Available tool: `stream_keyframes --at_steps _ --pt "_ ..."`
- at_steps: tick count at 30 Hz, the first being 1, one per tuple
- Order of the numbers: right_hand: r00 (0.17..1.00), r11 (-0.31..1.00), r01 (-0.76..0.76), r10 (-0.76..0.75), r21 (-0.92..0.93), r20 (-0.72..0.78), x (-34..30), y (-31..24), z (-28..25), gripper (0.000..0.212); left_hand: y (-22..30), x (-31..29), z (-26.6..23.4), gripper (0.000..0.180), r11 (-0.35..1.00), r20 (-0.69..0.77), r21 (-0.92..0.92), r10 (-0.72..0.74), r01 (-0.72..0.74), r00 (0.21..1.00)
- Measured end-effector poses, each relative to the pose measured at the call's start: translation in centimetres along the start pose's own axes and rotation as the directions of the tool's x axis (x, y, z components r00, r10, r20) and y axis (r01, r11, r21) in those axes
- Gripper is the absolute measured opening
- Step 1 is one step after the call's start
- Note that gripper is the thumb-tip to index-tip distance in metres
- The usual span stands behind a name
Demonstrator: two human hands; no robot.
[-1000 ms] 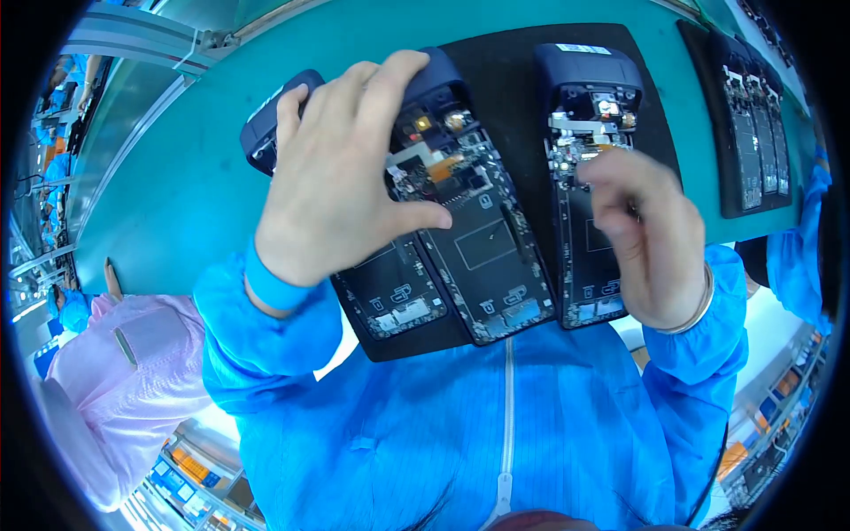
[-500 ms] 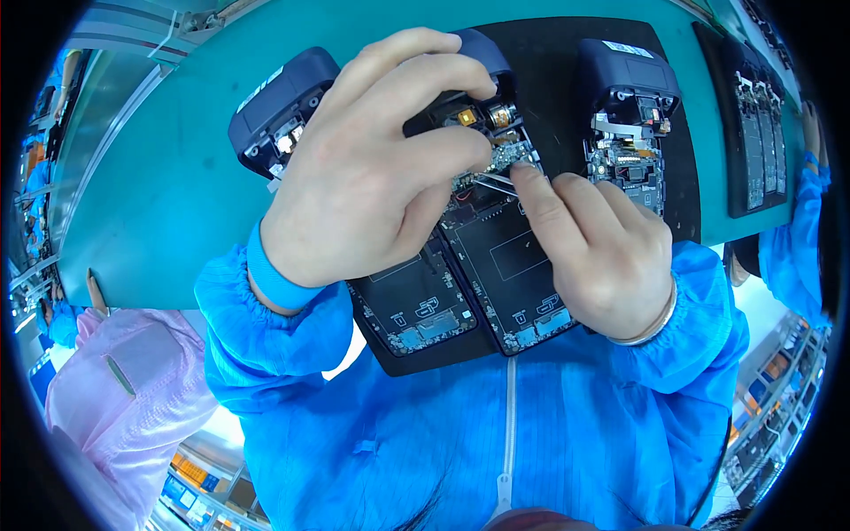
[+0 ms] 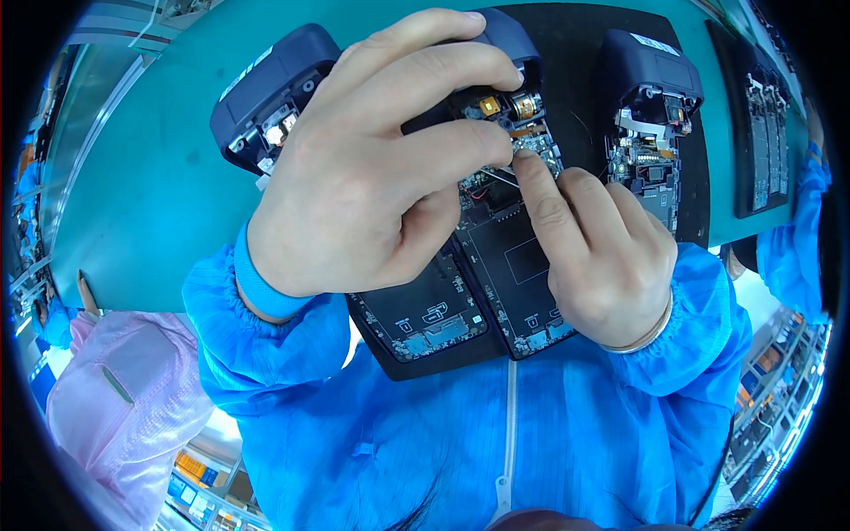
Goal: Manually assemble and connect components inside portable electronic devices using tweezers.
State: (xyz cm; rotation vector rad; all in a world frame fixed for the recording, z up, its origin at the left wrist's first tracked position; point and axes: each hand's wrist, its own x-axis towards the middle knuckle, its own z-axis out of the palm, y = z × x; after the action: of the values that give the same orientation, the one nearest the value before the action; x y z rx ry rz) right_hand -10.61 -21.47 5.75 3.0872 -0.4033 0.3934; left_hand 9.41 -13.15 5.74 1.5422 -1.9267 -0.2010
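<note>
An opened handheld electronic device (image 3: pixel 502 257) lies in the middle, with its flat black body towards me and a dark hood-like housing (image 3: pixel 509 35) at its far end. Over that housing curls my left hand (image 3: pixel 354 168), its outer fingers on the hood and its index fingertip down by the exposed circuit board (image 3: pixel 534 144). My right hand (image 3: pixel 602 248) is closed on thin metal tweezers (image 3: pixel 503 178), mostly hidden beneath its fingers. Both index fingertips meet, or nearly meet, over the board. What the tweezers' tips touch is hidden.
A second opened device (image 3: pixel 421 310) lies close on the left, its hood (image 3: pixel 274 88) tilted outward. Another opened device (image 3: pixel 651 115) is on the right of the black mat (image 3: pixel 575 97). A black tray of boards (image 3: pixel 757 133) stands far right. A person in a pink sleeve (image 3: pixel 124 398) is at left.
My right index finger has come up against the left index fingertip. The tweezers show less between the fingers. The view has shifted slightly, and both hands stay at the same device.
</note>
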Motion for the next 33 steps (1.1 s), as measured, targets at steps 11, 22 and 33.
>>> stream_keyframes --at_steps 11,22,33 --pt "0.997 0.997 -0.076 0.076 -0.009 0.008 -0.2 -0.1 -1.0 0.044 1.4 0.2 -0.5 0.028 0.971 0.064 0.239 0.011 -0.027 0.998" --pt "0.998 0.983 -0.064 0.064 0.175 0.004 -2.6 3.2 0.1 0.049 3.2 1.8 2.0 0.036 0.898 0.071 0.433 0.053 -0.078 0.996" --pt "0.973 0.828 -0.157 0.036 0.538 0.228 0.1 4.7 -3.0 0.026 3.2 0.8 0.5 0.073 0.86 -0.001 0.425 -0.313 0.284 0.95"
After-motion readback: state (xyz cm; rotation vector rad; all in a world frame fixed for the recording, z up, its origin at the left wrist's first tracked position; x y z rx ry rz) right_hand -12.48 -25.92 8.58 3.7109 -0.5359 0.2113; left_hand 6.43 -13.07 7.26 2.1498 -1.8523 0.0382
